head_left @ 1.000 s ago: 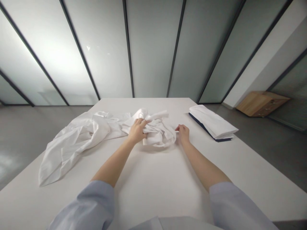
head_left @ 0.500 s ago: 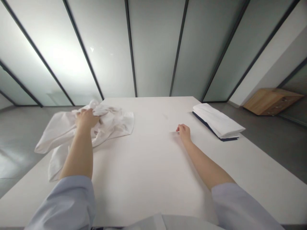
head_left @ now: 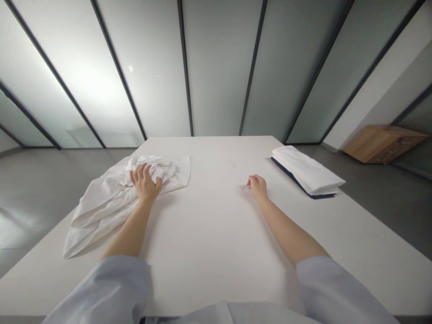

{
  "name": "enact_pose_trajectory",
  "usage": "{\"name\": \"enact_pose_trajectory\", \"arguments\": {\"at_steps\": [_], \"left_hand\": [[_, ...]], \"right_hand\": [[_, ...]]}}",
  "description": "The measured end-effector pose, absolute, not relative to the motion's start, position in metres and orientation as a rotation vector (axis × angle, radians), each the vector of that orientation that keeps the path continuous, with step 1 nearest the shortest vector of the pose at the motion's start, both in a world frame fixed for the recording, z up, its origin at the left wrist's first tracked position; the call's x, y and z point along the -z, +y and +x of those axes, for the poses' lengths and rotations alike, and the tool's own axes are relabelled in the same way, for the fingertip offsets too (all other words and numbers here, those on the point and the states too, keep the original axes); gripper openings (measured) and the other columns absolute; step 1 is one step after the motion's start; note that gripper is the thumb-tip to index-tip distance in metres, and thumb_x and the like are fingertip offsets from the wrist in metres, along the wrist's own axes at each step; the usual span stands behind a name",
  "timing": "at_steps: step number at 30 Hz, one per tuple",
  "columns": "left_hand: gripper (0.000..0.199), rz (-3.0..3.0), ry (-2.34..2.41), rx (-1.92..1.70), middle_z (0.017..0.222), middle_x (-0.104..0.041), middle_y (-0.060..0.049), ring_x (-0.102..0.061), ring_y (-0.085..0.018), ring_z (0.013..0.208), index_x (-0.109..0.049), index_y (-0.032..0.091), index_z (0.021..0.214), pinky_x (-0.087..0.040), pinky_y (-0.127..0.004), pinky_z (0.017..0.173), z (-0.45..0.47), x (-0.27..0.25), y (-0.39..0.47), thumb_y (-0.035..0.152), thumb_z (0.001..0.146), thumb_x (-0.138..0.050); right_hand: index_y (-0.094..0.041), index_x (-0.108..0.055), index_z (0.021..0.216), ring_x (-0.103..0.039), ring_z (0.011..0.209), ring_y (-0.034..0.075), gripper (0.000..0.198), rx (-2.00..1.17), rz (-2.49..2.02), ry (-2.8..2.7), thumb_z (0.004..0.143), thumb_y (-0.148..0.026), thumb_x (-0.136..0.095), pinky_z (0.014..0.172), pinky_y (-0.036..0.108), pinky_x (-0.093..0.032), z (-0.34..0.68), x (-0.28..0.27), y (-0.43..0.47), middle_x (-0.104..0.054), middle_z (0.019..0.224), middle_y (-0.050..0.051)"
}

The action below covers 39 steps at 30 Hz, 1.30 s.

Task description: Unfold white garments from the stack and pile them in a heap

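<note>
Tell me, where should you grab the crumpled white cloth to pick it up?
Probably by the flat corner of the crumpled white cloth that sticks out toward the table's middle. It lies spread and free, so fingers coming from the right can pinch its edge. The left hand rests open on the bunched folds beside it.

The crumpled cloth sheet (head_left: 114, 198) at the worktop's left edge is plain white, unpatterned, with soft grey shadows in its creases. The smooth worktop (head_left: 216, 234) is the same flat white. Near the right edge, the folded stack of cloth (head_left: 305, 173) is white on top with a dark navy layer beneath. Both sleeves (head_left: 101, 292) are pale blue-grey. The low wooden cabinet (head_left: 383, 144) beyond is light tan.
</note>
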<state>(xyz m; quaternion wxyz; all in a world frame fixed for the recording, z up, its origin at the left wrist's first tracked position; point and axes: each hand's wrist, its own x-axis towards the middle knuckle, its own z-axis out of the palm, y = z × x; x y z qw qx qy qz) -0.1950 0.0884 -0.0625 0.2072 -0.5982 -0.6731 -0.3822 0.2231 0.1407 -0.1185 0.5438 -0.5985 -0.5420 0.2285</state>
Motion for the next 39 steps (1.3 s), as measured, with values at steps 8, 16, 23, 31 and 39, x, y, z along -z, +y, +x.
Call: {"name": "enact_pose_trajectory", "arguments": {"at_steps": [8, 16, 23, 31, 39], "left_hand": [[0.062, -2.66, -1.919, 0.135, 0.148, -0.037, -0.016, -0.035, -0.033, 0.135, -0.043, 0.022, 0.136, -0.032, -0.05, 0.105, -0.064, 0.082, 0.109, 0.052, 0.082, -0.051], [0.065, -2.544, -1.985, 0.158, 0.152, -0.031, -0.018, -0.026, -0.035, 0.14, -0.041, 0.018, 0.139, -0.021, -0.054, 0.109, -0.045, 0.11, 0.111, 0.059, 0.089, -0.037], [0.06, -2.529, -1.984, 0.213, 0.15, -0.034, -0.016, -0.028, -0.035, 0.139, -0.045, 0.02, 0.135, -0.022, -0.054, 0.109, -0.048, 0.111, 0.112, 0.058, 0.088, -0.04], [0.058, -2.52, -1.96, 0.249, 0.149, -0.037, -0.015, -0.029, -0.033, 0.138, -0.045, 0.022, 0.134, -0.021, -0.052, 0.11, -0.047, 0.115, 0.113, 0.056, 0.088, -0.04], [0.059, -2.53, -1.978, 0.242, 0.15, -0.036, -0.015, -0.029, -0.033, 0.139, -0.045, 0.02, 0.135, -0.021, -0.05, 0.11, -0.046, 0.114, 0.113, 0.056, 0.088, -0.04]], "right_hand": [[-0.023, -0.052, 0.059, -0.053, 0.061, 0.017, 0.017, -0.452, -1.368, -1.026, 0.07, -0.035, -0.046, 0.06, 0.028, -0.04, 0.227, 0.116, 0.151, -0.058, 0.057, 0.0], [-0.022, -0.048, 0.063, -0.057, 0.076, 0.024, 0.009, 0.145, -1.613, -0.558, 0.07, -0.022, -0.044, 0.074, 0.037, -0.043, 0.338, 0.083, 0.16, -0.058, 0.068, 0.006], [-0.024, -0.051, 0.063, -0.05, 0.096, 0.035, 0.004, 0.221, -1.933, -0.593, 0.065, -0.024, -0.054, 0.083, 0.054, -0.033, 0.458, 0.06, 0.141, -0.058, 0.09, 0.02], [-0.024, -0.042, 0.048, -0.05, 0.086, 0.033, 0.023, 0.243, -2.017, -0.749, 0.055, -0.026, -0.064, 0.078, 0.055, -0.032, 0.474, 0.059, 0.135, -0.058, 0.077, 0.018], [-0.018, -0.061, 0.073, -0.055, 0.08, 0.023, 0.013, 0.183, -1.634, -1.218, 0.061, -0.018, -0.057, 0.081, 0.038, -0.041, 0.349, 0.024, 0.153, -0.063, 0.081, 0.01]]}}
